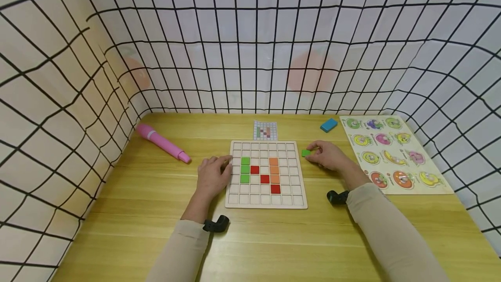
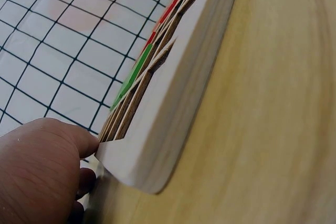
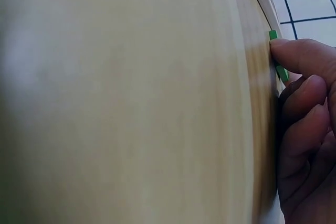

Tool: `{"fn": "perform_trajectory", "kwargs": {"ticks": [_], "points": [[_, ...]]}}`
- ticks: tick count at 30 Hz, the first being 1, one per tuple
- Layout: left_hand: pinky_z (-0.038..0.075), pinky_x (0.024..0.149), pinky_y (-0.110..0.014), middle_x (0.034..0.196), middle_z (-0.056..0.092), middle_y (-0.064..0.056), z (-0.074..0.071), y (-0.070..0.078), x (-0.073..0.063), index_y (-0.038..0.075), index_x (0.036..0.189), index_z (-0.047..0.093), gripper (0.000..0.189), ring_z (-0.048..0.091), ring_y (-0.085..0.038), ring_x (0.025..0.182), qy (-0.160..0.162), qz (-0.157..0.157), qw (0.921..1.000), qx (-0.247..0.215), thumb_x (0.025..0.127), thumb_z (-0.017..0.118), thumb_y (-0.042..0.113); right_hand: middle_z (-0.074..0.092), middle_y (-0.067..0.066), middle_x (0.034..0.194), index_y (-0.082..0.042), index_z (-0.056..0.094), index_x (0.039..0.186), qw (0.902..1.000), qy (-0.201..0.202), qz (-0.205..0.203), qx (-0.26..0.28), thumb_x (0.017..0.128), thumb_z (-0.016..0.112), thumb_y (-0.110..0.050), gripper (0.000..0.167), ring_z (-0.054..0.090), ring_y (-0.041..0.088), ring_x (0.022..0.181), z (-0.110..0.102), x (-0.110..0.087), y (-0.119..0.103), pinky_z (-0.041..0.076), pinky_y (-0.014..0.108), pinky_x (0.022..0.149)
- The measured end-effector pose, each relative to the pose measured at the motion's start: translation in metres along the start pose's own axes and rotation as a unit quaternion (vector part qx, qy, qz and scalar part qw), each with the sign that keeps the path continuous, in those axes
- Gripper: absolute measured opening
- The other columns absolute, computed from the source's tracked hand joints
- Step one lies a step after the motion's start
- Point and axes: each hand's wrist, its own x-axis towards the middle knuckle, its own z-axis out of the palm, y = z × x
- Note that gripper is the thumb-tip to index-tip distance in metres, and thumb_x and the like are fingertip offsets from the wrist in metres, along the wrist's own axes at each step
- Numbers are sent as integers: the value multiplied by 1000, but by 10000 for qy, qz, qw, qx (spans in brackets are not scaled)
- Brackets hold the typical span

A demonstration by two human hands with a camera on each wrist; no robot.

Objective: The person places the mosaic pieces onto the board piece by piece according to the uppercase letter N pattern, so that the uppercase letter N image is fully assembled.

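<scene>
My right hand (image 1: 328, 156) pinches a small green square tile (image 1: 305, 153) between thumb and fingers, just beyond the right edge of a wooden grid board (image 1: 289, 199). The same tile (image 3: 282, 73) shows partly behind the thumb in the right wrist view. My left hand (image 1: 213, 176) rests at the board's left edge, fingertips right at the rim; the left wrist view has its thumb (image 2: 79, 139) against the board's corner. On the board lie a column of green tiles (image 1: 245, 169), a column of orange tiles (image 1: 274, 169) and a stepped diagonal of red tiles (image 1: 265, 179).
Behind the board lies a small printed card (image 1: 265, 130) with a coloured grid pattern. A blue block (image 1: 328, 125) sits at the back right, near a fruit picture board (image 1: 377, 156). A pink toy microphone (image 1: 164, 143) lies at left. Black netting (image 1: 256, 42) rises around the table.
</scene>
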Motion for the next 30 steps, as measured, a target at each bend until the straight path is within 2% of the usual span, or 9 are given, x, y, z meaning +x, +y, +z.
{"fn": "perform_trajectory", "kwargs": {"ticks": [6, 17, 24, 30], "points": [[37, 89, -46, 112, 71, -9, -1, 1, 0, 23, 134, 68, 37, 53, -29, 100, -37, -15, 10000, 27, 99, 60, 33, 58, 3, 77, -7, 60, 124, 9998, 76, 78, -140, 96, 70, -28, 36, 54, 18, 61, 2, 0, 1, 44, 30, 57], [37, 89, -46, 110, 70, -9, -2, 2, -2, 23, 134, 68, 38, 52, -28, 100, -71, -65, 10000, -25, 99, 60, 34, 57, 2, 75, -9, 60, 123, 9997, 62, -65, -227, 97, 69, -33, 36, 53, 18, 61, 3, -3, -2, 44, 30, 58], [37, 90, -46, 110, 70, -9, -2, 3, -1, 24, 135, 68, 38, 52, -29, 100, -81, -66, 9999, -35, 99, 60, 34, 58, 4, 79, -9, 61, 122, 9980, 285, -262, -500, 97, 69, -36, 38, 51, 18, 65, 4, -10, -6, 42, 31, 61], [36, 89, -45, 113, 70, -8, -2, 2, -1, 24, 135, 68, 38, 52, -28, 101, -100, -103, 9999, 10, 99, 58, 34, 60, 4, 80, -11, 62, 122, 9974, 455, -352, -441, 95, 71, -36, 38, 52, 19, 67, 11, -18, -16, 43, 31, 62]]}}
